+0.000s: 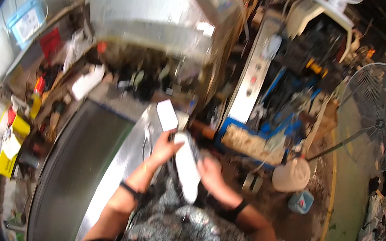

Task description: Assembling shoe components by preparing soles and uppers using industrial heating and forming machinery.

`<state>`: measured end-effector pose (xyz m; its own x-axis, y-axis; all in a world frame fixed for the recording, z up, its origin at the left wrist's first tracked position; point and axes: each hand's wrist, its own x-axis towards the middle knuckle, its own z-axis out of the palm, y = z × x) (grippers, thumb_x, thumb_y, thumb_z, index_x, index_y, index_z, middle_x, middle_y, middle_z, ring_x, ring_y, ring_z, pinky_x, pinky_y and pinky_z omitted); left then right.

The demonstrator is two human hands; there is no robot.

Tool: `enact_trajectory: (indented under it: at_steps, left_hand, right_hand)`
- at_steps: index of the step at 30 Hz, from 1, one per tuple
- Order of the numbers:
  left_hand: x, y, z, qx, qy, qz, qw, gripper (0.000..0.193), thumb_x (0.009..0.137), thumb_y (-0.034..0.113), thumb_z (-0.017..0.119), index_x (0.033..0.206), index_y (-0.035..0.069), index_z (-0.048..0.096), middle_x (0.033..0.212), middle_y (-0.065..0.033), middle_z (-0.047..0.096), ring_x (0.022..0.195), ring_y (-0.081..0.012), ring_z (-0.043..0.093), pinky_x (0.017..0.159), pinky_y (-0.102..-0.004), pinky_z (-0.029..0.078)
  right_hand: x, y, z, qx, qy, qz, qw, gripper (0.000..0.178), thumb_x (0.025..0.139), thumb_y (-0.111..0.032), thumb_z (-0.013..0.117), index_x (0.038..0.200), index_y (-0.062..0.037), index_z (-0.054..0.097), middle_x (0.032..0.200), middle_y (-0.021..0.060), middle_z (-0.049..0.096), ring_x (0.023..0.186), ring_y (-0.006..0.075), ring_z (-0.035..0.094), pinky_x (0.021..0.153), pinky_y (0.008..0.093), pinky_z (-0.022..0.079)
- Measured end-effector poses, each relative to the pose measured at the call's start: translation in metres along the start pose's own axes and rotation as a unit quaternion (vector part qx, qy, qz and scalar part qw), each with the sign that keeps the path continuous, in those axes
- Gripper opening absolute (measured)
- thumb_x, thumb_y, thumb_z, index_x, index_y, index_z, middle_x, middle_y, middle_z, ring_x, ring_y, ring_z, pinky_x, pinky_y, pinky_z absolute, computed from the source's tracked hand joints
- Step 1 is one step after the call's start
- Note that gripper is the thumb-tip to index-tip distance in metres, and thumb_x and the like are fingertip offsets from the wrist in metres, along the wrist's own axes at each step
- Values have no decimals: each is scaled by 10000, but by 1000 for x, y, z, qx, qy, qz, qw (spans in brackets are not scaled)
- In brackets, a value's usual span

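Note:
In front of my body I hold a shoe (187, 171), its long white sole turned up and a dark edge showing along the right side. My left hand (165, 149) is closed around its far left part, the thumb lying over the sole. On the opposite side my right hand (210, 172) is closed against the dark edge, its fingers slightly blurred and partly hidden. Just beyond my left hand, a white rectangular piece (167, 114) lies at the corner of a shiny metal surface (114, 178).
A dark belt (83, 155) runs along the left. Ahead stands a large metal housing (154, 8). A blue-framed machine (256, 85), a whitish jug (291, 175), a blue container (300, 202) and a standing fan (380, 121) are to the right. A yellow box (15, 143) sits far left.

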<state>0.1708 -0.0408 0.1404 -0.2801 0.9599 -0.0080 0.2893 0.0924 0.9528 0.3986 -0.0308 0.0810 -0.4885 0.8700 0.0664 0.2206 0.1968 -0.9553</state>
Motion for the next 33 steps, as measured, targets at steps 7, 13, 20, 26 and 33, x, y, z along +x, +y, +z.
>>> enact_trajectory:
  at_steps: [7,13,20,26,33]
  left_hand:
    - [-38,0,9,-270,-67,-129,952,550,826,105,742,1300,29,473,1141,-79,606,1085,-167,557,953,-303,438]
    - [-34,-16,13,-272,-47,-116,954,590,814,136,776,1284,34,434,1090,-84,613,1012,-176,587,906,-294,474]
    - [-27,-30,8,-218,-49,-124,967,593,831,139,756,1296,7,413,1097,-93,609,1033,-163,569,900,-294,471]
    - [-17,-29,12,-227,-57,-105,967,635,876,111,710,1376,-19,341,1090,-109,620,996,-138,578,869,-280,487]
    - [-25,-29,10,-228,-62,-111,965,609,882,113,702,1367,-13,356,1111,-81,594,1021,-133,562,881,-268,473]
  right_hand:
    - [4,-3,-8,525,-202,307,768,637,966,-590,419,1314,-70,540,1107,48,672,942,156,656,819,322,544]
    - [19,-6,14,406,-156,337,835,705,959,-638,358,1342,-70,525,1135,77,667,935,175,668,803,303,549]
    - [32,-23,17,-27,-209,235,949,619,1031,-461,325,1229,81,548,837,212,686,778,298,689,741,345,548]
    - [49,-35,25,-489,-67,-174,852,468,969,-257,479,1182,157,527,823,198,690,715,239,696,582,326,547]
    - [-2,-49,-10,-102,-188,63,975,627,1041,-414,299,1486,23,236,1369,218,518,1249,304,523,1054,400,378]
